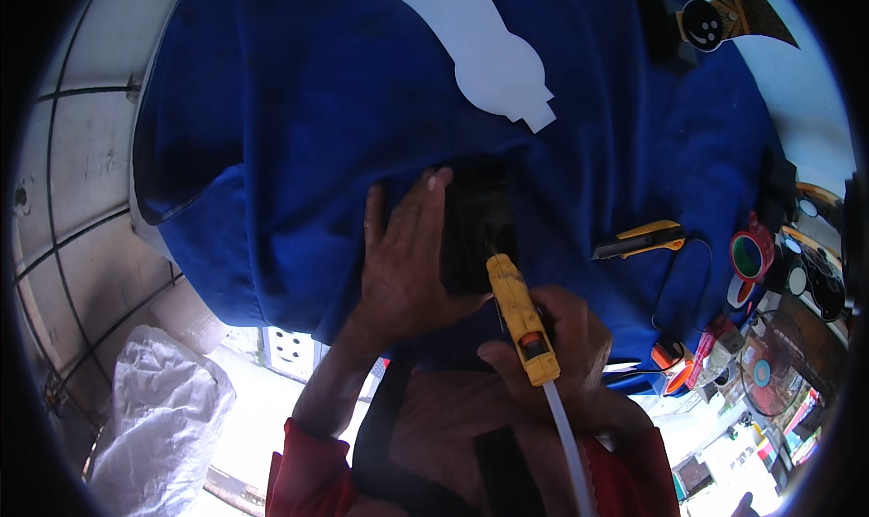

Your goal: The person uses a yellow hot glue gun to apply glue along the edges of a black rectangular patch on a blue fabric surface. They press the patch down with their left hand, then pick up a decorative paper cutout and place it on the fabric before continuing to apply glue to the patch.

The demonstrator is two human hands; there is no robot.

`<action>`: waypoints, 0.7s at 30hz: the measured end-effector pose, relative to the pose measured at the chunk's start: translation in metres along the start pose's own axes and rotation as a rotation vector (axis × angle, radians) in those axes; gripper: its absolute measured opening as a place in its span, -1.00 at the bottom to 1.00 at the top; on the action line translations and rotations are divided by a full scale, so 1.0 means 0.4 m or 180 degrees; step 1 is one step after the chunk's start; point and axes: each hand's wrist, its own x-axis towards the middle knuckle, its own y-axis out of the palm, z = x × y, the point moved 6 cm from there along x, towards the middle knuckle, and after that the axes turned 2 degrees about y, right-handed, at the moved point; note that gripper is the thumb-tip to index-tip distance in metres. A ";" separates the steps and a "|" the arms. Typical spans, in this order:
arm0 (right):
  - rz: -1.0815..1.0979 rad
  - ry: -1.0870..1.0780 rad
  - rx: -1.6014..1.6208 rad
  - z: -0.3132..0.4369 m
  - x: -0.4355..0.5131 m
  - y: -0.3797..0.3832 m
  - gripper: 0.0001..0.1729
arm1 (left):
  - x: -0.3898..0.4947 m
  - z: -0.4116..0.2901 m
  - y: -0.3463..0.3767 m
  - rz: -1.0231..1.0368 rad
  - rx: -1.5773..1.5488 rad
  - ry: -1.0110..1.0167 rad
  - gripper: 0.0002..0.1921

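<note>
My right hand grips a yellow hot glue gun, and a long white glue stick sticks out of its rear end. The gun's nozzle is over a black, flat-topped block or box in front of me; whether the tip touches it I cannot tell. With fingers stretched away from me, my left hand rests along the left side of the black piece, thumb at its near edge. Beyond it lies a white flat cut-out with a rounded bulge and a small tab, on blue cloth.
To the right lie a yellow utility knife and tape rolls. A dark cord runs near them. A decorated cut-out stands on a black base at the far right. A fan and a white sack are beyond the cloth.
</note>
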 end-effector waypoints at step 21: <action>0.0118 0.0766 0.0185 0.008 -0.020 -0.017 -0.33 | 0.008 -0.003 -0.004 -0.0084 0.0212 -0.0065 0.38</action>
